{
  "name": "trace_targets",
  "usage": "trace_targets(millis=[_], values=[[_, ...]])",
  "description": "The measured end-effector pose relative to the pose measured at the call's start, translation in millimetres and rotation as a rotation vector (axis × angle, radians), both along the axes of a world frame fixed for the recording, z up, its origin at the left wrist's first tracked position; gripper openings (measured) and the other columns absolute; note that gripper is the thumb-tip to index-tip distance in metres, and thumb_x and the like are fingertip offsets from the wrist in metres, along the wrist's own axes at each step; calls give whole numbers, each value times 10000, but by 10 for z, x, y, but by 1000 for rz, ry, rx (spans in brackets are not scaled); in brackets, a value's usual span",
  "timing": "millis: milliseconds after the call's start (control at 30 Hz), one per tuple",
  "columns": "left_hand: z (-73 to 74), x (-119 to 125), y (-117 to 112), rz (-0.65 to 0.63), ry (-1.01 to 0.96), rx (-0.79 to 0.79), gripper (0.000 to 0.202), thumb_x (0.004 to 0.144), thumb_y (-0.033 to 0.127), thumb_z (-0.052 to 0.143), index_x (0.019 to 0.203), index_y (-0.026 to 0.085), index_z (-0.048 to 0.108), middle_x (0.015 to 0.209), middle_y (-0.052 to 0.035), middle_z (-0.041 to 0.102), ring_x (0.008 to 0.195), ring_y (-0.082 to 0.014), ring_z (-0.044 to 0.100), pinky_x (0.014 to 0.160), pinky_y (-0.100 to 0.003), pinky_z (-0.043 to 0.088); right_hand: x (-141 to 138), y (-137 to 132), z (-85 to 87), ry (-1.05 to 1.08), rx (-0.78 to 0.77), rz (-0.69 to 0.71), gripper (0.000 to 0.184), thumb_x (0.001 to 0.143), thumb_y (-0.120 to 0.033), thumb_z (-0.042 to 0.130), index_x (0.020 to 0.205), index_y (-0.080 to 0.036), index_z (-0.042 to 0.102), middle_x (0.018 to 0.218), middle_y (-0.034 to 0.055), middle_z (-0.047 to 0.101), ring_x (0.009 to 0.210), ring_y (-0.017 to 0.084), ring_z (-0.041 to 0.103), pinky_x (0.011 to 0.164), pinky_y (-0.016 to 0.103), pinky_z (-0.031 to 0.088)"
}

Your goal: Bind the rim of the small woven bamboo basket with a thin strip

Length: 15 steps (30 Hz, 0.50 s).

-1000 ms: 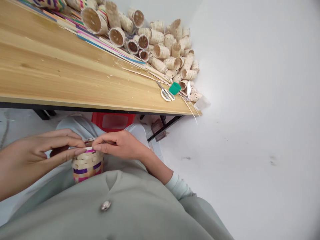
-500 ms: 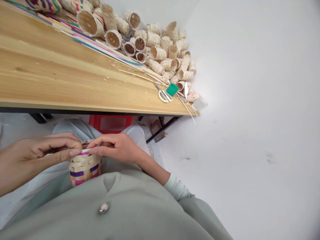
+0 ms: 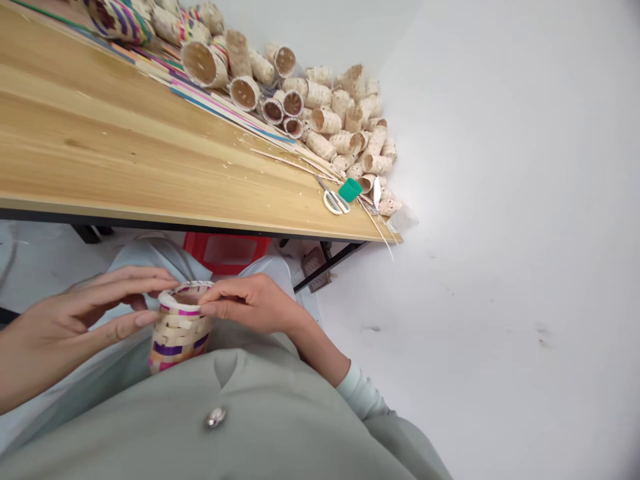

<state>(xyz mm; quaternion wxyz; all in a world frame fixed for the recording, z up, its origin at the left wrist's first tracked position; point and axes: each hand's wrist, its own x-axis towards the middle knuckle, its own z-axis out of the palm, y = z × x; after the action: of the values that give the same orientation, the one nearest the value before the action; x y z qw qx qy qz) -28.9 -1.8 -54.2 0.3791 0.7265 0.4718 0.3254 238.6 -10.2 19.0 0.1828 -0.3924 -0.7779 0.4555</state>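
Note:
A small woven basket (image 3: pixel 181 332) in cream, purple, pink and orange strips stands upright on my lap, its round rim facing up. With thumb and fingers, my right hand (image 3: pixel 253 303) pinches the right side of the rim. My left hand (image 3: pixel 113 313) is at the rim's left side, thumb and fingers spread apart; its fingertips touch or nearly touch the rim, and I cannot tell which. The lower part of the basket is hidden by my grey-green clothing.
Beyond my lap is a wooden table (image 3: pixel 125 167). Along its back lie long coloured strips (image 3: pixel 230 113) and a heap of woven cylinders (image 3: pixel 327 122). Scissors with white handles (image 3: pixel 336 202) rest beside a green cup-like piece (image 3: pixel 350 190). A red stool (image 3: pixel 227 252) is under the table.
My left thumb and fingers have loosened from the rim and spread apart, so more of the rim shows. My right hand stays pinched on it. The view has shifted slightly.

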Motion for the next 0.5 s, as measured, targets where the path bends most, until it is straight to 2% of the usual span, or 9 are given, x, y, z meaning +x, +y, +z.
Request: trace_targets(millis=[67, 167, 333, 500], values=[[18, 26, -37, -10, -88, -81, 502, 809, 778, 616, 1019, 356, 790, 1280, -40, 685, 1241, -280, 637, 1109, -363, 474, 4, -3, 11, 1, 2, 6, 160, 1016, -287, 615, 1008, -169, 722, 990, -4, 737, 876, 84, 635, 831, 159, 490], [29, 43, -10, -49, -60, -71, 459, 806, 757, 639, 901, 337, 800, 1223, -30, 671, 1157, -256, 662, 1043, -320, 497, -2, -39, 86, -11, 43, -5, 161, 1018, -266, 612, 1020, -165, 738, 1035, 1, 760, 891, 84, 657, 816, 161, 484], [56, 57, 60, -105, -14, -5, 444, 831, 734, 613, 848, 320, 771, 1145, -24, 668, 1067, -225, 662, 965, -288, 500, -108, -140, 258, -126, 207, -86, 236, 1000, -381, 656, 1127, -203, 748, 1079, 0, 776, 883, 91, 680, 797, 177, 459], [148, 81, 64, -199, 53, 9, 454, 888, 705, 531, 822, 319, 762, 1050, -22, 683, 1040, -213, 666, 916, -271, 507, -161, -139, 271, -251, 187, -25, 186, 1041, -325, 590, 1064, -203, 729, 971, -26, 755, 851, 78, 648, 751, 175, 422]])
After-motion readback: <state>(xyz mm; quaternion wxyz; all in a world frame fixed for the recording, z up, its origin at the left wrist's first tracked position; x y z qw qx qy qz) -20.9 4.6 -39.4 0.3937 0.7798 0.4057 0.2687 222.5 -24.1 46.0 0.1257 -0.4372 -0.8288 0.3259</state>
